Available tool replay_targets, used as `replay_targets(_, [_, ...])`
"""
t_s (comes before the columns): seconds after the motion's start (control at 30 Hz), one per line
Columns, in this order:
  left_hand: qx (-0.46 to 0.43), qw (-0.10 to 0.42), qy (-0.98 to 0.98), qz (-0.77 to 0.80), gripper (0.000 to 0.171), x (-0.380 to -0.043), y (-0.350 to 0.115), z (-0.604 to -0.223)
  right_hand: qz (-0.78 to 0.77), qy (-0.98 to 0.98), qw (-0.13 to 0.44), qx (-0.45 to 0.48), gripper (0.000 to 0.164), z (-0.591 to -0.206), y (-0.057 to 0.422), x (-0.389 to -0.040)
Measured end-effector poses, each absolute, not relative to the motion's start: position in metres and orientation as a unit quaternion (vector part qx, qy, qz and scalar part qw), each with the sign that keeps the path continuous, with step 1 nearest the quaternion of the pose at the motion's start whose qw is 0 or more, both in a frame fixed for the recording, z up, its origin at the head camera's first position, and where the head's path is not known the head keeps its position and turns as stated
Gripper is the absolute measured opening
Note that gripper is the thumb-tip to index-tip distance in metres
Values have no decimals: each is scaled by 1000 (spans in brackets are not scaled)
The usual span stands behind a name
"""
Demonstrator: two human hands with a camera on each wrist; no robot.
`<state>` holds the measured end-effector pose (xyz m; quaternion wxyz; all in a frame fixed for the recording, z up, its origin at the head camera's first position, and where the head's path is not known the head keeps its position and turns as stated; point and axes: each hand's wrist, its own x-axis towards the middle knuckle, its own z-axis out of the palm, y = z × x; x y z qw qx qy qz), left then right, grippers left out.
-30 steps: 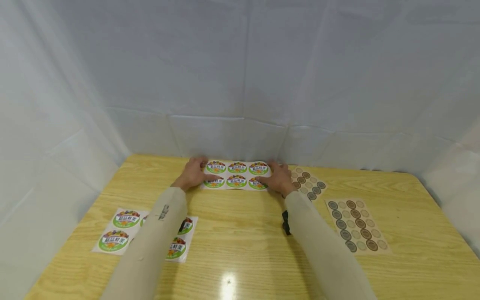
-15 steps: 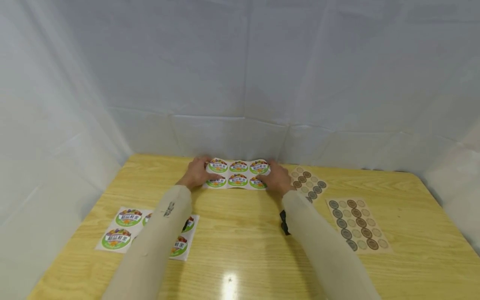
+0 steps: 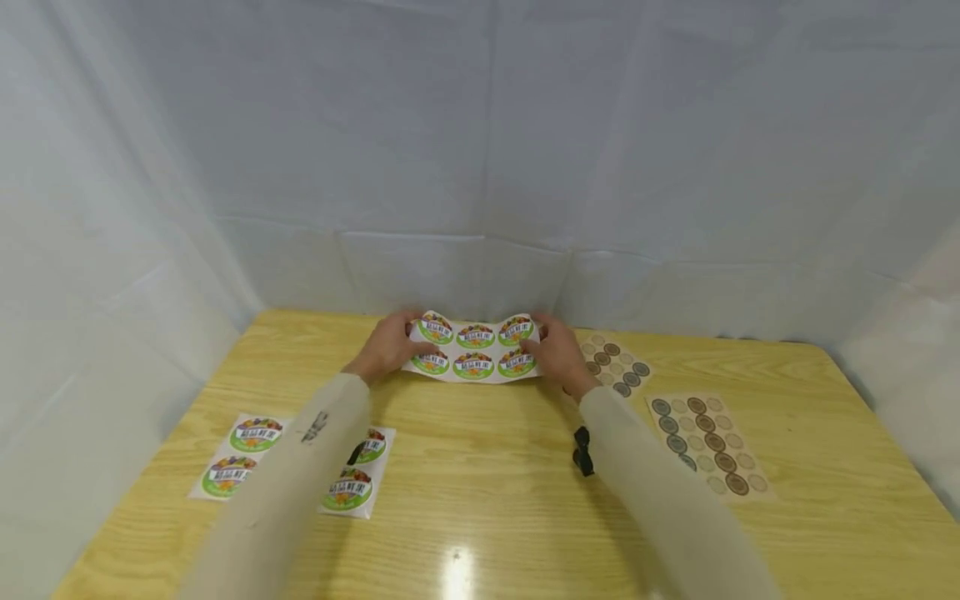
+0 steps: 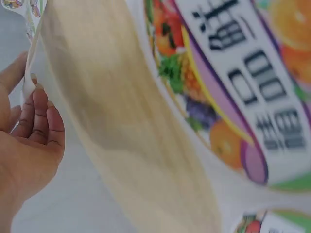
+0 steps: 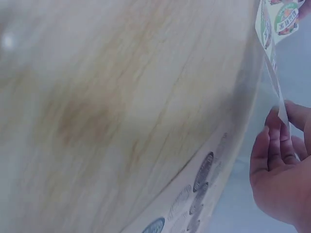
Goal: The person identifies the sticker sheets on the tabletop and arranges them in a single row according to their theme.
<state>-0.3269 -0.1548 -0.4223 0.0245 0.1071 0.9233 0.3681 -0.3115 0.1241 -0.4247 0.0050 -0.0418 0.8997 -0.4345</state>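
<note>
White sticker sheet, sides bowed upward

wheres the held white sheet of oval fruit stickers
In the head view, that sheet is centred between the left hand and right hand, near the far edge of the yellow wooden table.

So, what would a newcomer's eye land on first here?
Most likely the bright fruit-sticker sheet, bowed between the left hand and the right hand near the far edge of the table. Next, perhaps, a similar colourful sheet at the near left, partly hidden by the left sleeve. The farther beige sheet and nearer beige sheet, at the right, stand out less.
</note>
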Motion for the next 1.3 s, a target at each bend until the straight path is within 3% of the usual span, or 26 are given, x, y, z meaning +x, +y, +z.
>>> replay_targets(0.37, [127, 35, 922, 363, 73, -293, -162, -414, -463, 884, 18, -68, 58, -418, 132, -278])
replay_targets(0.9, [100, 97, 900, 414, 76, -207, -164, -426, -461, 880, 79, -82, 46, -419, 149, -201])
replay_targets(1.3, [104, 90, 900, 413, 77, -192, -174, -441, -460, 880, 93, -77, 48, -437, 141, -184])
